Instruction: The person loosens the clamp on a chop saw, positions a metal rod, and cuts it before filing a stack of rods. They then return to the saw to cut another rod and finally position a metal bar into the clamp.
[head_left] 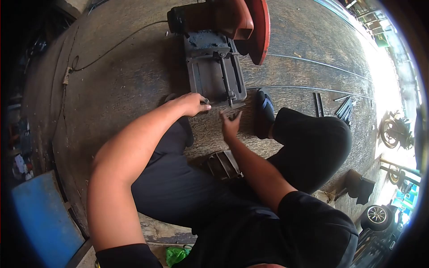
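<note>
A red cut-off saw [214, 20] stands in front of me on its grey metal base [203, 76]. A clamp screw [225, 73] runs along the base toward me and ends in a flat metal handle [234, 108]. My right hand [230, 123] has its thumb and fingers at this handle, pinching it from my side. My left hand [193, 105] is closed beside the base's near left corner. A small grey, tube-like piece [204, 101] shows between its thumb and fingers; its full shape is hidden.
Long thin metal rods [308, 87] lie on the worn wooden floor to the right, near dark bars [318, 105] and cut strips [344, 108]. A power cord [120, 42] runs left. A metal object [222, 165] sits between my legs; a blue panel [42, 219] stands lower left.
</note>
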{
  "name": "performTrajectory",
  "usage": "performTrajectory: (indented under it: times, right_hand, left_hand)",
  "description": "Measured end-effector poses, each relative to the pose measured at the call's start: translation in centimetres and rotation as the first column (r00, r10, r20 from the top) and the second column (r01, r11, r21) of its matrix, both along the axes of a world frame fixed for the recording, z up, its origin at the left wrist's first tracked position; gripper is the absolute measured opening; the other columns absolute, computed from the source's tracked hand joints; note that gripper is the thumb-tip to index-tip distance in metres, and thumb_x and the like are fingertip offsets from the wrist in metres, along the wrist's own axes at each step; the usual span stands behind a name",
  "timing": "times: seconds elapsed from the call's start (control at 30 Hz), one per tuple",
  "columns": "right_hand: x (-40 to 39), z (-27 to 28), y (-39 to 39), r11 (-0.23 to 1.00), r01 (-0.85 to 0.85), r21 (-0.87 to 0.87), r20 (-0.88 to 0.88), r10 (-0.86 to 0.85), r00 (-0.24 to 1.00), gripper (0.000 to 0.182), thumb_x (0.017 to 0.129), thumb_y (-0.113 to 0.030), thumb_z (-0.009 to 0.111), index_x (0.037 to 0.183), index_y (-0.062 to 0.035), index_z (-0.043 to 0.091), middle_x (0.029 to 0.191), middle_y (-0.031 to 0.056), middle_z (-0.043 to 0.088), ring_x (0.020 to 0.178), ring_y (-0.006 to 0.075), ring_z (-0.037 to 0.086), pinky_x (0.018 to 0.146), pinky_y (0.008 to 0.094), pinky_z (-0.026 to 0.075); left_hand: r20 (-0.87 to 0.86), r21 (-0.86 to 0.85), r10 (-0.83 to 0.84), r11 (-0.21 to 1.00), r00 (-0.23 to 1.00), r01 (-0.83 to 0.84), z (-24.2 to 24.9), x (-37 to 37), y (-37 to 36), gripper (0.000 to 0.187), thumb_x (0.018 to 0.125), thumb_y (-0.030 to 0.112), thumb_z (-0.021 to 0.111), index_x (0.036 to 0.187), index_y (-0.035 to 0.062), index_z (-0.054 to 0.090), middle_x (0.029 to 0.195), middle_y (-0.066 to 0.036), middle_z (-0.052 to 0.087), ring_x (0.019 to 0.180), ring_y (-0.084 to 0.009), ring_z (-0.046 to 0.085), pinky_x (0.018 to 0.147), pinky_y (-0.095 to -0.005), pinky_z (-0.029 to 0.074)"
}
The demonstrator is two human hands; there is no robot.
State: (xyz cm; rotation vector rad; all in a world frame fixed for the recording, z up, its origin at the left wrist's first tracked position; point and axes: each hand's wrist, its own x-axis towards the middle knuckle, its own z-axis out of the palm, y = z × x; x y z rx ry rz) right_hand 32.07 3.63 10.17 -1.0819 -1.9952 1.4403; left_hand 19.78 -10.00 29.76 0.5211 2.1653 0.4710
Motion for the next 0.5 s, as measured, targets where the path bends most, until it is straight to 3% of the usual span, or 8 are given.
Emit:
performTrajectory:
  times: [0.07,0.13,0.17,0.23,0.27,0.3,0.37,0.5]
  right_hand:
    - [-2.3,-1.7,2.8,0.998,0.051,-0.044,-0.065,-0.054,0.996,0.051,0.086,-0.028,0.07,0.116,0.0112,0.057,0.104,0.0173,0.067,0.094,0.0244,0.063,0.086,0.0322,0.047]
    - [-3.4,-2.1,5.3,0.826,0.01,-0.563,0.095,0.053,0.994,0.038,0.088,-0.023,0.065,0.11,0.0089,0.06,0.094,0.0123,0.066,0.082,0.0199,0.06,0.079,0.0327,0.047]
    - [-3.5,-0.9,5.0,0.827,0.007,-0.563,0.097,0.057,0.994,0.038,0.088,-0.023,0.065,0.11,0.0089,0.06,0.094,0.0123,0.066,0.082,0.0199,0.06,0.079,0.0327,0.047]
    - [-3.4,2.2,3.9,0.915,0.121,-0.385,-0.033,-0.144,0.989,0.027,0.089,-0.016,0.06,0.102,0.0074,0.063,0.081,0.008,0.063,0.072,0.0168,0.054,0.071,0.0341,0.046]
    - [-2.2,4.5,2.8,0.945,-0.057,-0.322,-0.14,0.012,0.99,0.023,0.087,-0.01,0.056,0.101,0.0063,0.065,0.077,0.008,0.064,0.071,0.0176,0.057,0.07,0.0329,0.046]
    - [-0.8,4.4,1.7,0.943,-0.055,-0.329,-0.133,0.011,0.991,0.023,0.087,-0.01,0.056,0.101,0.0063,0.065,0.077,0.008,0.064,0.071,0.0176,0.057,0.07,0.0329,0.046]
    - [1.5,2.8,0.0,0.854,-0.451,-0.259,-0.011,0.464,0.886,0.02,0.086,-0.011,0.057,0.091,0.0062,0.065,0.074,0.0077,0.063,0.071,0.0181,0.061,0.067,0.0327,0.048]
    - [1.9,-1.3,-0.3,0.87,-0.259,-0.421,0.066,0.314,0.947,0.022,0.085,-0.016,0.059,0.094,0.0044,0.064,0.08,0.0086,0.065,0.075,0.0204,0.065,0.066,0.0322,0.049]
  left_hand:
    - [-0.003,-0.003,0.008,1.0,1.0,-0.008,0.2,0.1,-0.2,0.043,0.091,0.041,0.06,0.123,0.0142,0.063,0.118,-0.014,0.065,0.114,-0.0321,0.058,0.096,-0.0397,0.045]
    - [-0.006,-0.001,0.012,1.0,1.0,-0.012,0.2,0.0,-0.2,0.043,0.091,0.042,0.059,0.123,0.0145,0.063,0.118,-0.014,0.065,0.115,-0.0321,0.058,0.096,-0.0398,0.044]
    - [-0.005,-0.007,0.01,1.0,1.0,-0.01,0.1,-0.1,-0.2,0.042,0.091,0.042,0.059,0.123,0.015,0.063,0.118,-0.014,0.064,0.115,-0.032,0.058,0.096,-0.0398,0.044]
    - [-0.002,-0.019,0.013,1.0,1.0,-0.013,0.2,-0.1,-0.3,0.042,0.091,0.042,0.059,0.123,0.0155,0.063,0.119,-0.014,0.064,0.115,-0.032,0.058,0.096,-0.0398,0.044]
    - [-0.012,-0.023,0.018,1.0,1.0,-0.018,0.6,0.0,-0.2,0.041,0.091,0.042,0.059,0.123,0.016,0.063,0.118,-0.014,0.065,0.114,-0.0319,0.058,0.096,-0.0396,0.045]
    - [-0.021,-0.028,0.018,0.999,1.0,-0.018,0.7,0.1,-0.2,0.041,0.091,0.042,0.059,0.123,0.0165,0.063,0.118,-0.014,0.065,0.114,-0.0319,0.058,0.096,-0.0395,0.045]
    - [-0.002,-0.016,0.015,1.0,1.0,-0.015,-0.1,0.0,-0.3,0.041,0.091,0.042,0.058,0.123,0.0168,0.063,0.118,-0.014,0.065,0.114,-0.0317,0.059,0.096,-0.0397,0.045]
    - [0.014,-0.04,-0.003,0.999,1.0,0.003,0.2,-0.1,0.0,0.041,0.092,0.043,0.057,0.123,0.0171,0.063,0.118,-0.014,0.065,0.114,-0.0315,0.059,0.096,-0.0404,0.044]
